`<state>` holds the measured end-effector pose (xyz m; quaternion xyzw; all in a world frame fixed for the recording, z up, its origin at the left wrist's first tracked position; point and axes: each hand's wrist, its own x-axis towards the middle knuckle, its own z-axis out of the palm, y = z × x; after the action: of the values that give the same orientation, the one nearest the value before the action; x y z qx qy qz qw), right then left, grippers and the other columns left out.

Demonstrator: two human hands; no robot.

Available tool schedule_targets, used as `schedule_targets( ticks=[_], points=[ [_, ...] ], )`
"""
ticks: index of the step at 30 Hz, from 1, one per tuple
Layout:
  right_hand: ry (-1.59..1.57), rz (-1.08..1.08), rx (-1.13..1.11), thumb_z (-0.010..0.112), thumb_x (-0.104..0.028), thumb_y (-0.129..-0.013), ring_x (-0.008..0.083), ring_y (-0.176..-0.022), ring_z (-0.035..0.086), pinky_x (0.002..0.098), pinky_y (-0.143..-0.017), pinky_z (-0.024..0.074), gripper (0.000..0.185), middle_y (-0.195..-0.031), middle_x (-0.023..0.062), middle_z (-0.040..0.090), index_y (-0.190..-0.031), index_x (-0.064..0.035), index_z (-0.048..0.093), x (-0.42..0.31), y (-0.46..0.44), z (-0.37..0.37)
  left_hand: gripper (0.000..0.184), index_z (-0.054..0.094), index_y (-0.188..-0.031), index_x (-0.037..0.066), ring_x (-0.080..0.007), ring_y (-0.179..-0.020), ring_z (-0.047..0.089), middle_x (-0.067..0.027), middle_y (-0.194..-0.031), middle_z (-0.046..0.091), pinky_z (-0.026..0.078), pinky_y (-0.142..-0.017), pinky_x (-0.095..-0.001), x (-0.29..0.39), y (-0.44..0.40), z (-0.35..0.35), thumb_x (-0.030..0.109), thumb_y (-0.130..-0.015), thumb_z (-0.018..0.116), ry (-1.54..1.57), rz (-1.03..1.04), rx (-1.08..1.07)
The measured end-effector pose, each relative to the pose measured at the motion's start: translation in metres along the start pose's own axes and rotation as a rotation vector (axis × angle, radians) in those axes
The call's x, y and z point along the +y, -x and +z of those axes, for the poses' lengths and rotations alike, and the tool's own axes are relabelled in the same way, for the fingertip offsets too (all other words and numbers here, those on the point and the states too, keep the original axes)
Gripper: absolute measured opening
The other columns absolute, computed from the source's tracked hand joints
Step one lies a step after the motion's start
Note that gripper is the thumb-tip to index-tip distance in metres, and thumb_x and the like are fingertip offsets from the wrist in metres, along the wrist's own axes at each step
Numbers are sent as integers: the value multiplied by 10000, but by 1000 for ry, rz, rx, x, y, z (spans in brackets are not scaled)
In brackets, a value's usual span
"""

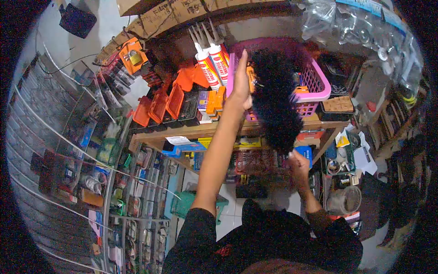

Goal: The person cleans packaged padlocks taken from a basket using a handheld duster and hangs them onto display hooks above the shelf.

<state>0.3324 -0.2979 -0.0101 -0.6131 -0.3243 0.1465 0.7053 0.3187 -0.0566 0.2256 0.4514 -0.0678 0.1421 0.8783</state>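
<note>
A fluffy black duster (276, 98) stands out in front of the pink basket (321, 80) on the wooden shelf. My right hand (299, 166) is closed around the duster's lower end, below the shelf edge. My left hand (242, 86) is raised at the left side of the basket, with its fingers stretched upward and its palm towards the basket's contents. Part of that hand's inner side is hidden. Orange boxes show inside the basket, partly covered by the duster. White and red silicone sealant tubes (212, 66) stand just left of my left hand.
Orange-lidded black bins (157, 109) line the shelf at left. A wooden shelf edge (200, 131) crosses below them. Glass-fronted cases fill the left side. A green stool (222, 201) stands on the floor. Plastic bags (360, 34) hang at upper right, above a clear round tub (346, 199).
</note>
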Motion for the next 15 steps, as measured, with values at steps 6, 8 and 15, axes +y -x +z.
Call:
schedule_targets(
  ticks=[6, 8, 15],
  points=[
    [43, 22, 114, 577, -195, -943, 40, -608, 394, 224, -530, 320, 245, -657, -66, 443, -778, -14, 555, 16, -8, -9, 629, 556, -1266, 76, -267, -1068, 604, -97, -1223, 611, 449, -983, -442, -9, -8, -7, 581, -932, 386, -103, 1, 204],
    [-50, 122, 49, 582, -232, -942, 49, -614, 400, 242, -530, 328, 275, -669, -64, 453, -758, -32, 542, -9, -8, -5, 634, 541, -1285, 82, -260, -1097, 586, -100, -1241, 597, 432, -1000, -434, -11, -13, -17, 586, -928, 398, -116, -23, 204],
    [0, 3, 21, 575, -271, -943, 43, -620, 400, 239, -535, 340, 306, -660, -54, 455, -746, -44, 518, 47, -3, 2, 685, 586, -1159, 75, -155, -708, 632, -50, -905, 652, 530, -558, -302, -14, 6, 13, 677, -871, 429, -135, 362, 489]
  ],
)
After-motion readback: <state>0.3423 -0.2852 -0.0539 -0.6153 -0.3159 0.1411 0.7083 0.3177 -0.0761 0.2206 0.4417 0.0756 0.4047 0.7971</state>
